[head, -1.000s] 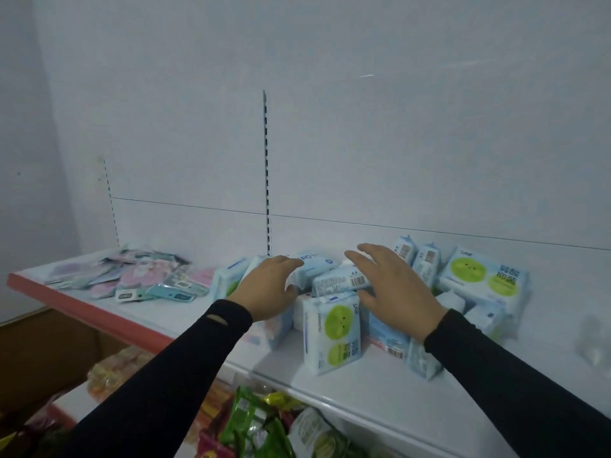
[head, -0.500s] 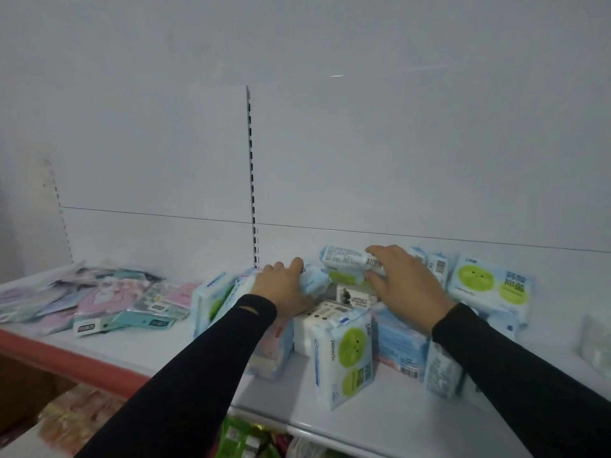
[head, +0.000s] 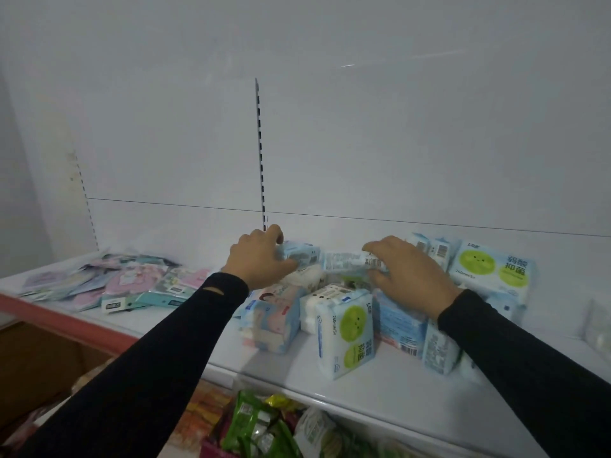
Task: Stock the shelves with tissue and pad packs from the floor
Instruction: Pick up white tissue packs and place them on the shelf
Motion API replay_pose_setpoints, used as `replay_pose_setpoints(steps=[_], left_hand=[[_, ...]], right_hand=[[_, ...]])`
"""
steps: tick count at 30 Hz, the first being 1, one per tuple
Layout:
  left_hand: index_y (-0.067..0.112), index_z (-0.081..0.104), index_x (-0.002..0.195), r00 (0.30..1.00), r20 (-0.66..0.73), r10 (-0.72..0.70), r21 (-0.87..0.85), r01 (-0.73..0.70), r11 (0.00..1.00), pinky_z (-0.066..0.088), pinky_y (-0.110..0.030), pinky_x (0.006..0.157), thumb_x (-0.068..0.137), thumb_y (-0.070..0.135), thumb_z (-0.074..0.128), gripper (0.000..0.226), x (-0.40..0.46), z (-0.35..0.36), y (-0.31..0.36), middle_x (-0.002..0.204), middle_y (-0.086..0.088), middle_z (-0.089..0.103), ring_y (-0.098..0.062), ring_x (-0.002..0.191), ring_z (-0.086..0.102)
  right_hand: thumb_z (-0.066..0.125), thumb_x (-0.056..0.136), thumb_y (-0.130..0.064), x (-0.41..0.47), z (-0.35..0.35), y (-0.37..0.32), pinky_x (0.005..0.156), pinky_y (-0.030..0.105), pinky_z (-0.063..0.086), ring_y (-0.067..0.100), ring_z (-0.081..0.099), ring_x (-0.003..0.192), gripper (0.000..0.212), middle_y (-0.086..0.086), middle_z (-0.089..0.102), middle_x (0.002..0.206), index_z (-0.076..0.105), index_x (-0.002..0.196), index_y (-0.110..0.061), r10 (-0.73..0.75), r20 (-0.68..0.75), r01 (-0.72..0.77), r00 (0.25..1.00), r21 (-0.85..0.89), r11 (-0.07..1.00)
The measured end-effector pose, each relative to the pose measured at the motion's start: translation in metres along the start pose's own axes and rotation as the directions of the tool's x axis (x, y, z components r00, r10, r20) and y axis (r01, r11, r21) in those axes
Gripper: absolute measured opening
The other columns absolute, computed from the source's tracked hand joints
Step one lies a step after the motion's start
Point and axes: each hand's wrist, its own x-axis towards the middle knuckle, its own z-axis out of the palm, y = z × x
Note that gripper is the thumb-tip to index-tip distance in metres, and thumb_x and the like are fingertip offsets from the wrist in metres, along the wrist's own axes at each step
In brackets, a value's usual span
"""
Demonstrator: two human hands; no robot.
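Note:
A heap of pale blue pad and tissue packs sits on the white shelf (head: 380,385). My left hand (head: 259,261) grips a light blue pack (head: 302,254) at the top of the heap. My right hand (head: 410,276) holds another blue pack with a barcode (head: 350,261), fingers curled over its right end. In front stands an upright pack with green circles (head: 345,332). A bigger pack with green circles (head: 492,269) leans at the back right. A pink and blue pack (head: 271,320) lies below my left wrist.
Flat pink, purple and teal packets (head: 109,282) are spread over the shelf's left part, behind its red front edge (head: 62,317). A slotted upright (head: 260,153) runs up the back panel. Green and orange snack bags (head: 261,424) fill the shelf below.
Both hands have lifted their packs slightly on top of the heap. My view has shifted to the left.

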Motion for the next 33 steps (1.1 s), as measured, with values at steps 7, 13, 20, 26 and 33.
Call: replay_pose_setpoints(steps=[7,13,20,26,33], left_hand=[[0.024,0.043,0.124,0.999,-0.018,0.030,0.307,-0.023,0.951,0.039,-0.040,0.086,0.079,0.054,0.054,0.056,-0.009,0.032,-0.021,0.114,-0.007,0.049,-0.029,0.103,0.046],[0.024,0.044,0.127,0.992,0.022,-0.124,0.332,0.110,0.937,0.036,-0.041,0.091,0.084,0.066,0.042,0.060,0.001,0.050,-0.043,0.123,-0.012,0.046,-0.033,0.113,0.042],[0.018,0.049,0.128,0.999,-0.011,0.052,0.241,-0.048,0.969,0.034,-0.042,0.101,0.088,0.062,0.040,0.061,0.032,0.051,-0.031,0.127,-0.009,0.051,-0.030,0.118,0.044],[0.017,0.054,0.117,0.959,0.207,0.196,0.271,-0.248,0.930,0.037,-0.040,0.095,0.087,0.052,0.046,0.047,0.045,0.075,0.000,0.115,-0.009,0.059,-0.028,0.109,0.048],[0.021,0.052,0.122,0.950,0.289,0.122,0.484,-0.255,0.837,0.026,-0.049,0.104,0.087,0.066,0.035,0.060,0.055,0.084,0.013,0.120,-0.009,0.061,-0.033,0.120,0.040]], right_hand=[[0.057,0.083,-0.013,-0.005,-0.040,0.004,0.082,0.036,0.048,0.014,0.052,0.095,0.037,-0.009,0.049,0.109,0.043,0.108,-0.037,0.038,0.316,0.020,0.948,-0.178,0.984],[0.054,0.082,-0.005,-0.012,-0.038,0.000,0.075,0.032,0.045,0.015,0.050,0.095,0.036,-0.006,0.048,0.106,0.042,0.106,-0.029,0.004,0.335,0.133,0.942,-0.385,0.913],[0.054,0.088,-0.040,0.016,-0.058,-0.010,0.089,0.027,0.041,0.012,0.049,0.106,0.032,-0.010,0.053,0.117,0.056,0.118,-0.030,0.139,0.502,0.000,0.854,-0.267,0.964],[0.049,0.092,-0.047,0.061,0.015,-0.006,0.094,0.033,0.041,0.023,0.050,0.116,0.047,0.004,0.051,0.128,0.049,0.133,-0.023,0.171,0.311,-0.107,0.935,-0.214,0.971],[0.066,0.079,-0.044,0.090,0.049,0.013,0.077,0.031,0.043,0.024,0.054,0.101,0.058,0.008,0.053,0.119,0.047,0.126,-0.015,0.315,0.524,-0.163,0.791,-0.316,0.935]])
